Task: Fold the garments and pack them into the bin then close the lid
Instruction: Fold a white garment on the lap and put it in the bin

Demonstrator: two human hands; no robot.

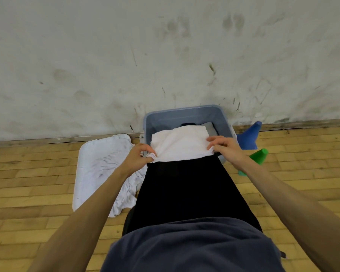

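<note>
Folded white garment (182, 143) lies over the near rim of the blue-grey bin (185, 115), above darker clothes inside. The left hand (139, 157) pinches its left corner; the right hand (223, 147) grips its right edge. The white lid (98, 154), holding another crumpled white garment (129, 191), lies left of the bin.

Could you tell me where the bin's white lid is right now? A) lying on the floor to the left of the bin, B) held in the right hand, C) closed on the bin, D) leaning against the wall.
A: the lid lies flat on the wooden floor left of the open bin, with a crumpled white garment partly on it.
</note>
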